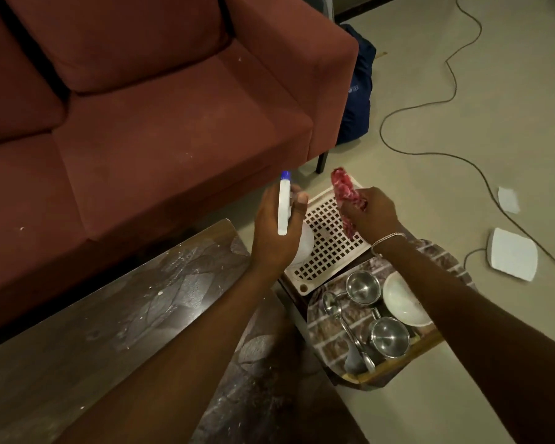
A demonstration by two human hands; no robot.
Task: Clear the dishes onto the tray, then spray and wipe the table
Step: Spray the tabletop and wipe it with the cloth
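- Two hands are raised just beyond the tray [329, 342], and both are occupied.
- The left hand [274, 233] has its fingers and thumb wrapped round a white spray bottle [283, 209] with a blue cap. The bottle is held roughly upright, beyond the tray's far-left corner.
- The right hand [372, 213] clutches a bunched red cloth [343, 197] beyond the tray's far edge, above a white lattice rack [329, 251] that abuts the tray.
- On the tray are two steel cups [362, 287], a white bowl [401, 301] and a spoon [342, 318].
- The tabletop [125, 315] lies left of the tray. It is dark wood, flecked with pale specks and smears.
- Step, as judged: with the dishes on the tray, clearing looks finished. Spraying has not begun, since neither tool is over the tabletop.
- The next move calls for swinging the bottle left of the tray and over the tabletop, nozzle aimed down at the smears. Which way the nozzle faces now cannot be told.
- The cloth would likely need opening out from its bunch so that it wipes flat.
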